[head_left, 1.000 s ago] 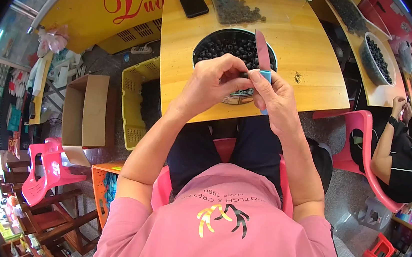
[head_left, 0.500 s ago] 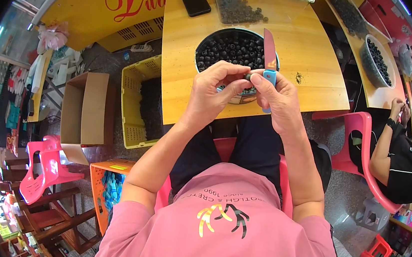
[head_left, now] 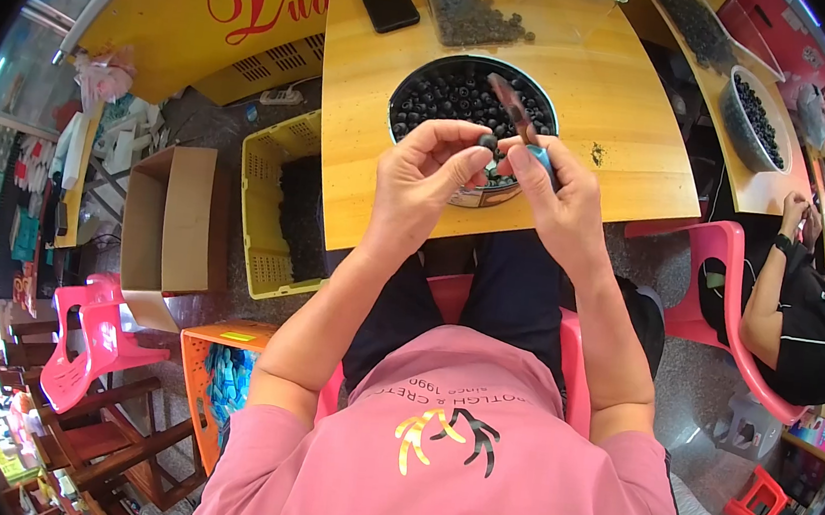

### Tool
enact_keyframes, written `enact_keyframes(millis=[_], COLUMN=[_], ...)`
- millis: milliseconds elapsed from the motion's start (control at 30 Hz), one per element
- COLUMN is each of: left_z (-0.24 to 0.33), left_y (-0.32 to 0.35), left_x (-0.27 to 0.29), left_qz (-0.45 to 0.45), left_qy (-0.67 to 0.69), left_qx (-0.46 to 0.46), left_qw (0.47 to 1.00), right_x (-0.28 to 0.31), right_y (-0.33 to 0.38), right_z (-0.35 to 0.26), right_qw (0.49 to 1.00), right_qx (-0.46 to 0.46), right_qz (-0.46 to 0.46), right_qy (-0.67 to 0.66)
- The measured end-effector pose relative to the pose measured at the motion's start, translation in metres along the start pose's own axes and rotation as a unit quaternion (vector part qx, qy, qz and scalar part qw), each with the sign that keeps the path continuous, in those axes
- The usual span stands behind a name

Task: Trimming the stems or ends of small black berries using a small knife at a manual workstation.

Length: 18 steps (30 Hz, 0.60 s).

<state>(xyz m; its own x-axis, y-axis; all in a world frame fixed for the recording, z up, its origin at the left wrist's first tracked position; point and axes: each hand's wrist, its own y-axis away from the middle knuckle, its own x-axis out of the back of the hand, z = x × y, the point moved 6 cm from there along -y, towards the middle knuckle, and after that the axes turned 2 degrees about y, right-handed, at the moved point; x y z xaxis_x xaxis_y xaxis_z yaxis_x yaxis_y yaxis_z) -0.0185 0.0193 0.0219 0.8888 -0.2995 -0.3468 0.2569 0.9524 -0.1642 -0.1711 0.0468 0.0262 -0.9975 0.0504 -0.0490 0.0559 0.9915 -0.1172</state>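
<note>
"Tipping over from near twelve to eleven o'clock, that knife (head_left: pixel 511 103), gripped in the right hand (head_left: pixel 562 191)."

"No cutting just now, I'd say; left hand (head_left: pixel 424 168) pinches the dark fruit (head_left: pixel 487 142) over the bowl's (head_left: pixel 487 200) five o'clock."

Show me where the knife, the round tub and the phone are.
Knife (head_left: pixel 515 111): head view, on the middle of the blade.
Round tub (head_left: pixel 487 198): head view, on the outer wall nearest the person.
Phone (head_left: pixel 389 6): head view, middle of its dark face.
</note>
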Motion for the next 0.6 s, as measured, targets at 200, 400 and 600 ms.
enact_keyframes(millis=[200, 400, 600], left_z=[0.0, -0.003, -0.006], left_y=[-0.005, -0.005, -0.005], left_x=[0.007, 0.006, 0.007], left_qz=[-0.002, -0.029, -0.053], left_qy=[0.055, 0.072, 0.073], left_qx=[0.032, 0.025, 0.031], left_qw=[0.998, 0.997, 0.995], right_x=[-0.005, -0.004, -0.003], right_y=[0.011, 0.011, 0.012], right_z=[-0.027, -0.028, -0.031], right_qw=[0.933, 0.916, 0.9], right_qx=[0.2, 0.217, 0.248], right_qz=[0.005, 0.011, 0.019], right_qy=[0.299, 0.337, 0.358])
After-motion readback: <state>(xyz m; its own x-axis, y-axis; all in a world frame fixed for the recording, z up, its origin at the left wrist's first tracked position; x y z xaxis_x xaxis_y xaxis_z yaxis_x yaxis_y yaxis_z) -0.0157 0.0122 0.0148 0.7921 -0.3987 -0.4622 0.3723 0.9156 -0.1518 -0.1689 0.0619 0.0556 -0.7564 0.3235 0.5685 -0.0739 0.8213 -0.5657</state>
